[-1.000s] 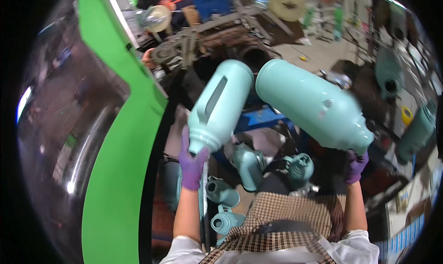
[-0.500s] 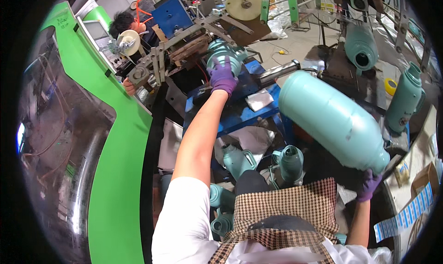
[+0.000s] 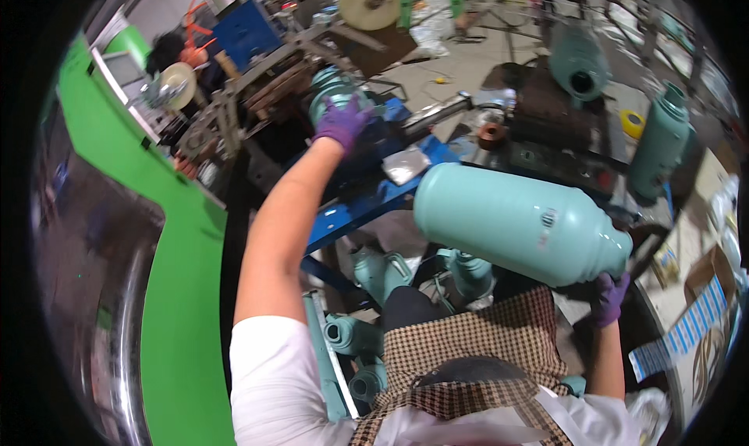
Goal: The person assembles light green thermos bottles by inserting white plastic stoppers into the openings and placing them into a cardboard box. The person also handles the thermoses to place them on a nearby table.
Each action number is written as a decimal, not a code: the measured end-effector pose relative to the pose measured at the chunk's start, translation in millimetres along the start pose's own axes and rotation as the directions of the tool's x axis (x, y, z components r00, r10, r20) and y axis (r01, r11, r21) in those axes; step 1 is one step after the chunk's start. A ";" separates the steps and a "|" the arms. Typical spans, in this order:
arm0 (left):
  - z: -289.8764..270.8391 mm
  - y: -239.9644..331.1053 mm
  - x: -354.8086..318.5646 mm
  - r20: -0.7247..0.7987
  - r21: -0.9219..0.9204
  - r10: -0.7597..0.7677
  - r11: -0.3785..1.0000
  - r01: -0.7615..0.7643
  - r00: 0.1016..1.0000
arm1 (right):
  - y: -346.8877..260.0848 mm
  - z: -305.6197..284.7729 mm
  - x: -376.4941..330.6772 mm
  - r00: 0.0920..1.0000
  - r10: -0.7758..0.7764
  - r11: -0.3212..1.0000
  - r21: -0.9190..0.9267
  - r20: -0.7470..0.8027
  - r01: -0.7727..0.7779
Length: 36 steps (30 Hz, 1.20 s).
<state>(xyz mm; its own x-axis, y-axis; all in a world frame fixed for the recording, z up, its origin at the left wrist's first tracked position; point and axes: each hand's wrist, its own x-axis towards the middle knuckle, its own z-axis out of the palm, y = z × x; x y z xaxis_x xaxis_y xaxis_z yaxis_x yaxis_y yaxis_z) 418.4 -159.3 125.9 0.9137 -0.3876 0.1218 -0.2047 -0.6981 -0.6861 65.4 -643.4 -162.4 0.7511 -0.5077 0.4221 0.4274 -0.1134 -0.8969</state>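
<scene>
A large teal thermos flask (image 3: 511, 224) hangs in front of my lap, lying nearly level with its narrow neck to the right. My gloved right hand (image 3: 610, 298) is closed around that neck end, and a small dark printed mark shows on the body. My left arm is stretched forward, and my gloved left hand (image 3: 342, 122) has its fingers spread over another teal thermos flask (image 3: 331, 87) at the machine; part of this flask is covered by the hand. Below the big flask, a teal flask with a handle (image 3: 381, 273) and another teal flask (image 3: 470, 274) stand near my knees.
A green panel (image 3: 183, 306) runs along the left. Behind it a person (image 3: 166, 52) is partly visible by the machine's blue box (image 3: 248, 39). Teal flasks stand at the right (image 3: 659, 142) and far right of centre (image 3: 579, 68). An open carton (image 3: 714, 270) sits at the right edge.
The large flask has turned closer to level and its printed mark has come into view. My left hand stays on the flask at the machine. The whole view has shifted.
</scene>
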 end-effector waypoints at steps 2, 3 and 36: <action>-22.1 -12.6 -18.0 0.075 -0.086 0.051 0.995 -0.044 0.996 | -35.8 15.8 10.6 0.993 -0.072 0.992 0.106 0.089 0.062; -35.7 -13.7 -25.6 0.073 -0.159 0.052 0.986 -0.040 0.996 | -42.2 7.3 14.3 0.995 -0.029 0.984 0.180 0.096 0.012; -10.4 123.0 -314.6 -0.207 -0.960 -0.464 0.265 -0.088 0.861 | -85.6 -155.0 9.4 0.974 0.169 0.976 -0.111 -0.149 -0.186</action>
<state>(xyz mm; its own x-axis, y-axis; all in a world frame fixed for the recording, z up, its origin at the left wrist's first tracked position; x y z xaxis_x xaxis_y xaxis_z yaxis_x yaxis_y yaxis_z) 102.1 -129.5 10.6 0.8091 -0.1346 0.5721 -0.4720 -0.7288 0.4960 -42.1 -770.8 -102.1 0.7292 -0.6409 0.2399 0.2211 -0.1111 -0.9689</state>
